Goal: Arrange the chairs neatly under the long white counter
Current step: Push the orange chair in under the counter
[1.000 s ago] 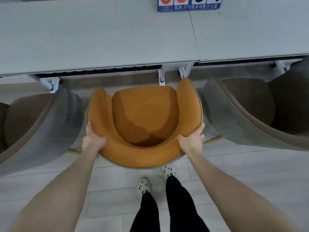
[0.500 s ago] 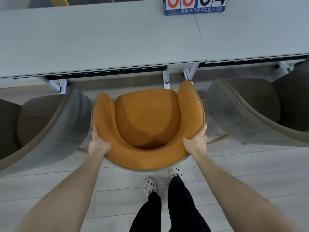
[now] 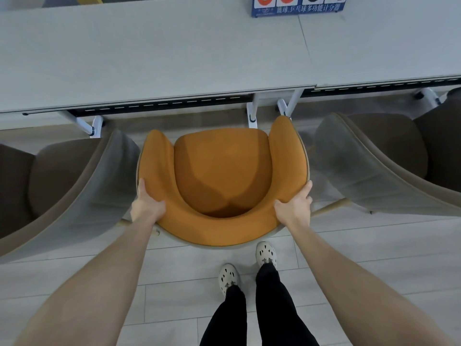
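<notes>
The orange chair (image 3: 222, 171) stands on the floor just short of the counter (image 3: 149, 58). Its open front faces the counter and its curved back faces the person, with the arm tips near the counter's legs (image 3: 252, 118). The left hand (image 3: 147, 206) clamps the back's rim on the left and the right hand (image 3: 295, 208) clamps it on the right, thumbs on the cushion. The left grey chair (image 3: 74, 183) and right grey chair (image 3: 374, 166) sit close beside it, both angled. A scoreboard (image 3: 296, 6) stands on the counter.

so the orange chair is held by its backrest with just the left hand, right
Not quite: both hands hold it. The head view shows the left hand and the right hand each gripping the orange chair by its backrest.
</notes>
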`<action>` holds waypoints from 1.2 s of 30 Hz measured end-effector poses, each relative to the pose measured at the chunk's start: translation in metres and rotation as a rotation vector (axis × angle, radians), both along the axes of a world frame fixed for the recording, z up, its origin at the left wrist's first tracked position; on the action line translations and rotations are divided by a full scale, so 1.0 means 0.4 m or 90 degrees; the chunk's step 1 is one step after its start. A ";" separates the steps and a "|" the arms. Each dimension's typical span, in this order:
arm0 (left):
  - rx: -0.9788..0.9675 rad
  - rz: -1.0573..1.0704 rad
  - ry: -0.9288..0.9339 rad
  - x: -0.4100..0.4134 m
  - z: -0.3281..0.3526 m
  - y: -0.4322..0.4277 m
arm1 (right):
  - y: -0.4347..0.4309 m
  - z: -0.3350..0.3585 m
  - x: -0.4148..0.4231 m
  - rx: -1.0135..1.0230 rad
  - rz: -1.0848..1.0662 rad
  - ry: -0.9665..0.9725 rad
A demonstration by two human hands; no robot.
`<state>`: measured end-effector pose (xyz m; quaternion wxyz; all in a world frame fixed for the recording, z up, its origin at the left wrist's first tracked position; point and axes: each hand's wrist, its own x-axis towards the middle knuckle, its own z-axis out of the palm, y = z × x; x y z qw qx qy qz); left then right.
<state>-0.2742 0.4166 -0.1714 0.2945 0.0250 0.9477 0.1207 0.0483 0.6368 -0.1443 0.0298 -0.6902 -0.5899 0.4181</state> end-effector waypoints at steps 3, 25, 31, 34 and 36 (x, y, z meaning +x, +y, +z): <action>0.002 -0.003 -0.008 0.014 0.003 -0.009 | 0.000 0.003 0.007 -0.001 0.008 -0.007; 0.000 -0.030 0.003 0.010 -0.020 0.046 | 0.092 -0.002 -0.006 -0.012 -0.002 0.001; 0.008 -0.035 -0.004 0.011 -0.026 0.065 | 0.114 -0.016 0.002 -0.010 -0.007 -0.008; 0.003 -0.031 0.000 0.013 -0.029 0.065 | 0.117 -0.018 0.006 -0.007 -0.005 -0.006; 0.001 -0.033 0.002 0.015 -0.030 0.064 | 0.119 -0.024 0.008 -0.007 -0.001 -0.010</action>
